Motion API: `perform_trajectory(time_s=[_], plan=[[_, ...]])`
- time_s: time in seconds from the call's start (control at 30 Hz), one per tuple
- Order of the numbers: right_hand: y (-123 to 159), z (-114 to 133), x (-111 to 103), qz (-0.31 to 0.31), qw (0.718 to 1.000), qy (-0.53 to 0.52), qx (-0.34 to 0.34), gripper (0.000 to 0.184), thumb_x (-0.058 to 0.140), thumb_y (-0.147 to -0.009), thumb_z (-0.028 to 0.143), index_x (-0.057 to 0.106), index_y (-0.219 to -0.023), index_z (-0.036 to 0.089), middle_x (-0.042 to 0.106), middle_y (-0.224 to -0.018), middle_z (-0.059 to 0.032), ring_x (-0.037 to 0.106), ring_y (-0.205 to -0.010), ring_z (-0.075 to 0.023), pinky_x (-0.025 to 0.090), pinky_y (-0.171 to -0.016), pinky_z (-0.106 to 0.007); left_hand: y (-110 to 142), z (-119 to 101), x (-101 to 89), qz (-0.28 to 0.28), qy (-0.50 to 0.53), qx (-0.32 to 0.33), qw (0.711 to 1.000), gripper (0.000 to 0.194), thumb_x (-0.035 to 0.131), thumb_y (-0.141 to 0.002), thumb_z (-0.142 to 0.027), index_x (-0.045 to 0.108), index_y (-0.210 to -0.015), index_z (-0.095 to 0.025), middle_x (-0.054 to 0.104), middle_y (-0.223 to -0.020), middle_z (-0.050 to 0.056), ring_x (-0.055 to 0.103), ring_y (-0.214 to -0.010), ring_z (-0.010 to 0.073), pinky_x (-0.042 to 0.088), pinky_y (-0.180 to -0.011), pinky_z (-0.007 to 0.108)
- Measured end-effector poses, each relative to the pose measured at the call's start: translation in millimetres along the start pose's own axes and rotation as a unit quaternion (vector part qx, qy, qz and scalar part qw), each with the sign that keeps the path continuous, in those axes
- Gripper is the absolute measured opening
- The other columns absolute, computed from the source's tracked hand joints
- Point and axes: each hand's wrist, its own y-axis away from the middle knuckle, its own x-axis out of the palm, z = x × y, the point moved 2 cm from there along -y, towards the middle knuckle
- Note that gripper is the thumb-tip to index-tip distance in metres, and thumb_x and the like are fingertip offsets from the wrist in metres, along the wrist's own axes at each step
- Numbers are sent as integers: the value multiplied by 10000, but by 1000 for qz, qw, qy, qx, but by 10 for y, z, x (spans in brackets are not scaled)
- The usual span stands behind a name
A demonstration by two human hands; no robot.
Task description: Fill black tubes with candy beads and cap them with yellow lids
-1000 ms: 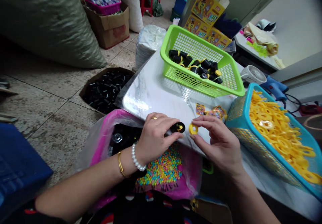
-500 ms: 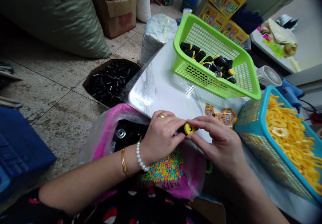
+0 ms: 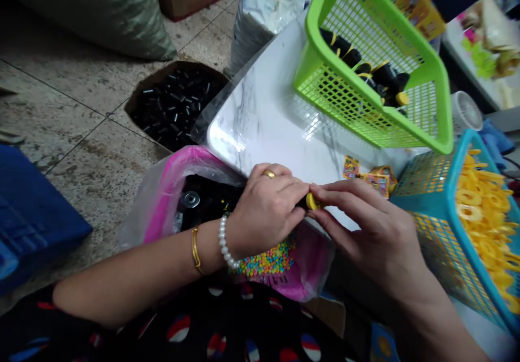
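Right at the edge of the marble tabletop [image 3: 260, 118], I've got the black cylinder [image 3: 301, 204] clenched tight in my left hand [image 3: 266, 210]. My right fingertips [image 3: 325, 190] pinch the yellow ring [image 3: 312, 201] onto its end.

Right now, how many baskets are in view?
2: a green basket beyond the hands, holding black spools, and a blue basket to their right, holding yellow rings. Others may be out of view.
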Motion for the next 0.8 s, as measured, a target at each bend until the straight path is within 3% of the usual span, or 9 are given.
perform_trajectory(time_s=[0.13, 0.2, 0.3, 0.47, 0.6, 0.7, 0.8], plan=[[32, 23, 59, -19, 1000, -4, -7, 198, 597, -881, 132, 593, -1074, 176, 614, -954, -59, 618, -848, -138, 537, -735, -258, -51, -83, -77, -28, 52, -40, 997, 203, 596, -806, -180, 641, -1004, -166, 714, -906, 34, 617, -892, 200, 398, -889, 380], [58, 26, 104, -43, 999, -8, 3, 223, 584, -883, 118, 583, -1101, 162, 603, -940, -57, 603, -839, -130, 532, -742, -248, -74, -105, -62, -51, 53, -78, 994, 114, 607, -837, -265, 651, -884, -171, 702, -819, 30, 610, -841, 199, 405, -860, 380], [108, 58, 179, -87, 996, -2, 31, 221, 594, -866, 109, 583, -1083, 148, 585, -891, -46, 582, -814, -129, 527, -742, -244, -82, -112, 22, -65, 30, -103, 992, 205, 540, -900, -281, 632, -744, -184, 680, -746, 19, 592, -880, 208, 380, -873, 392], [149, 114, 297, -129, 990, -22, 53, 189, 541, -885, 105, 571, -1065, 154, 555, -893, -49, 570, -808, -138, 535, -737, -269, -38, -107, 97, -67, 13, -86, 994, 203, 477, -938, -249, 648, -839, -200, 692, -806, 9, 571, -932, 207, 329, -922, 407], [195, 0, 294, -120, 987, -88, 59, 253, 548, -901, 158, 573, -1152, 175, 590, -914, -55, 597, -800, -148, 548, -728, -305, -13, -88, 46, -48, 19, -65, 997, 222, 545, -910, -363, 613, -1033, -192, 698, -912, 41, 577, -951, 225, 334, -922, 412], [335, -143, 243, -54, 972, -214, 78, 577, 647, -859, 242, 428, -1392, 230, 622, -1122, -88, 637, -903, -170, 562, -798, -343, -3, -73, 10, -45, 23, -36, 998, 400, 598, -880, -393, 545, -1222, -193, 702, -981, 48, 576, -994, 228, 332, -945, 403], [509, -251, 234, -31, 946, -305, 107, 696, 623, -872, 222, 297, -1481, 309, 477, -1406, -106, 632, -1007, -169, 546, -882, -366, 15, -65, 13, -35, 5, -1, 999, 330, 562, -917, -372, 579, -1225, -256, 711, -1004, 17, 566, -1021, 212, 311, -957, 395]])
